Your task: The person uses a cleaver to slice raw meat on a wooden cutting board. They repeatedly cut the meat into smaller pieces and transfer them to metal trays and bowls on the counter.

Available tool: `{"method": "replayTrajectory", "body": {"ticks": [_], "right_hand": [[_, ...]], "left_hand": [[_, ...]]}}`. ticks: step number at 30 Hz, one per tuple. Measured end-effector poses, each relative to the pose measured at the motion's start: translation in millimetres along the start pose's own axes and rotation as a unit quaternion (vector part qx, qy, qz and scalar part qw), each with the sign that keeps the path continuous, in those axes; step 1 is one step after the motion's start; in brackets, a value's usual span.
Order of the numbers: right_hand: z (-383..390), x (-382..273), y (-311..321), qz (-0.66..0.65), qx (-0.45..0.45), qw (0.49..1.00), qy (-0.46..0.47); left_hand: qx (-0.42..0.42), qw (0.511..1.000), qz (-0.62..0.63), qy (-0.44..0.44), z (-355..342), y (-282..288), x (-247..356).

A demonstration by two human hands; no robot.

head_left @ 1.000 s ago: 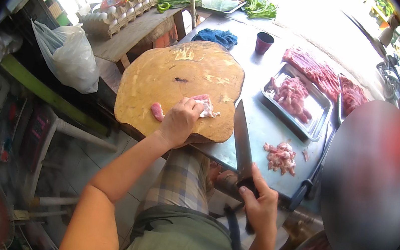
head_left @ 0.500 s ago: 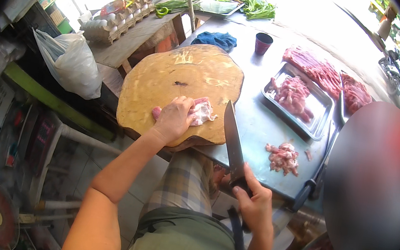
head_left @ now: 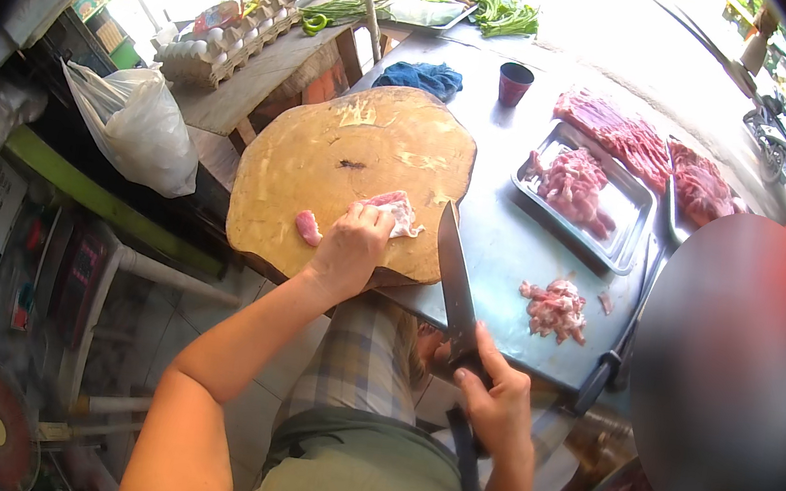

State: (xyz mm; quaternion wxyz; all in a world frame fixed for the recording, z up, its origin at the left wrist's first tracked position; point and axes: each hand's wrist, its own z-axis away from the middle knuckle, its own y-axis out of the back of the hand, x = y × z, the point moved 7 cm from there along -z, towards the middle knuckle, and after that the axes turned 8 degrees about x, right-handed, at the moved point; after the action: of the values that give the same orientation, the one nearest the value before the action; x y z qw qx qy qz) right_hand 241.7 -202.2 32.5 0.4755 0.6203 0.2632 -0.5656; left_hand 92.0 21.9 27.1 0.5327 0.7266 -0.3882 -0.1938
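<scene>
a: how many pieces of meat are on the thick round wooden chopping block?

b: two. one flat pink-and-white piece of raw meat at four o'clock from the block's middle, one small pink strip of meat at seven. and one long, broad knife.

a: off the block?

b: one heap of small pink-and-white scraps at four o'clock, one rectangular silver metal tray of meat strips at three, one dark red tapered cup at two, one crumpled blue cloth at one.

a: what do they rest on?

b: a smooth grey metal table, with the block at its left end. toward ten o'clock, grey pulp egg cartons with white eggs stand on a weathered plank table; i can't count the eggs. a bulging white plastic bag hangs at nine.

a: and the hands?

b: the left hand grasps the near end of the pink-and-white piece, fingers bent over it, thumb hidden. the right hand is clenched round the knife's handle, forefinger stretched toward the blade, which points to half past eleven. whether its tip touches the block, i can't tell.
</scene>
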Motion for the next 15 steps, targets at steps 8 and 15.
{"method": "replayTrajectory", "body": {"ticks": [8, 15], "right_hand": [[2, -3, 7, 0.024, 0.054, 0.996, 0.063], [-5, -20, -2, 0.029, 0.042, 0.994, 0.094]], "left_hand": [[0.167, 0.751, 0.61, 0.188, -67, 35, -56], [0.017, 0.973, 0.138, 0.184, 9, 26, -40]]}}
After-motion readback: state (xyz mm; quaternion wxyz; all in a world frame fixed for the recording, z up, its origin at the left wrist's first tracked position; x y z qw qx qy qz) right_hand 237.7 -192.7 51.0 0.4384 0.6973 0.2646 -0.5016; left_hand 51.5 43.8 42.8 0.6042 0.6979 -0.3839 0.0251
